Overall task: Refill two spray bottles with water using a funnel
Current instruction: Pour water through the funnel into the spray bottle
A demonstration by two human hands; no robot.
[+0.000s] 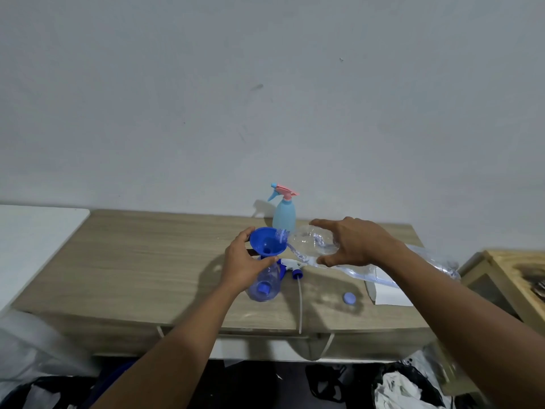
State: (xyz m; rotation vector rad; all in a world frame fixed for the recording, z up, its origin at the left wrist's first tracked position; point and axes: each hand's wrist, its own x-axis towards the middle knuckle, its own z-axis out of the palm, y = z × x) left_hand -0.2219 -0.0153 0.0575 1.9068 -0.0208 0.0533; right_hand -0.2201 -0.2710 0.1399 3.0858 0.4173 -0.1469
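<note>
A blue funnel (267,241) sits in the neck of a clear bluish spray bottle (265,283) on the wooden table (141,261). My left hand (243,265) grips the funnel and the bottle's neck. My right hand (358,242) holds a clear plastic water bottle (309,242) tipped sideways, its mouth over the funnel's rim. The bottle's white and blue spray head (292,267) with its long tube lies on the table beside it. A light blue spray bottle (283,215) with a pink trigger stands upright behind, by the wall.
A small blue cap (349,298) lies on the table at the right, near a white sheet (386,293) and crumpled clear plastic (436,264). A wooden box (507,278) stands at the far right, a white surface (35,237) at the left. Bags lie on the floor below.
</note>
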